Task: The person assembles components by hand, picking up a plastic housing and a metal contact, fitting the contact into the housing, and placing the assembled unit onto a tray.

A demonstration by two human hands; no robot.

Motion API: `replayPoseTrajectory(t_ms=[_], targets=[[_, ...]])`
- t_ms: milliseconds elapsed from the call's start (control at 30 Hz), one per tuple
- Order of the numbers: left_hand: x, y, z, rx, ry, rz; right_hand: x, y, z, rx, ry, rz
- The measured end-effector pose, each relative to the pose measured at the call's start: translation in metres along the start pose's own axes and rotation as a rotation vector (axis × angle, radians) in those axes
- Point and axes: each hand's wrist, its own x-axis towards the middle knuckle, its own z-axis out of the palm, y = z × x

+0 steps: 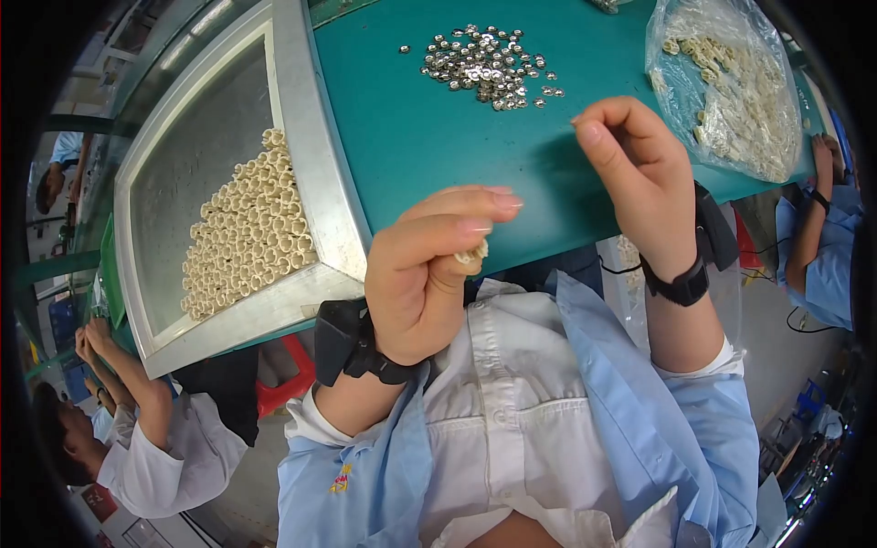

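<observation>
My left hand (425, 274) is raised at the near edge of the green table. Its fingers are closed on a small cream plastic ring-shaped part (471, 254), mostly covered by the fingertips. Higher up and to the right, my right hand (639, 169) hovers above the table with thumb and index finger pinched. Whatever lies between those fingertips is too small or hidden to make out. Just beyond it, toward the far side, lies a loose pile of small shiny metal discs (484, 68).
On the left, a metal-framed tray (320, 183) carries rows of cream ring-shaped parts (251, 228). A clear plastic bag (731, 100) of similar parts lies at the right of the green table (402, 137). Co-workers sit at the left (164, 447) and right (822, 228).
</observation>
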Motion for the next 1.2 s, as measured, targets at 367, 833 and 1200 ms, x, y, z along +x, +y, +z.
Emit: replayPoseTrajectory(t_ms=[367, 833, 1200], targets=[[0.004, 0.039, -0.022, 0.32, -0.241, -0.156, -0.004, 0.018, -0.012, -0.018, 0.012, 0.129], [-0.028, 0.109, -0.239, 1.121, 0.455, -0.679, -0.007, 0.023, -0.013, -0.054, -0.021, 0.126], [-0.043, 0.103, -0.243, 1.273, 0.331, -0.817, -0.007, 0.022, -0.009, -0.113, -0.019, 0.095]])
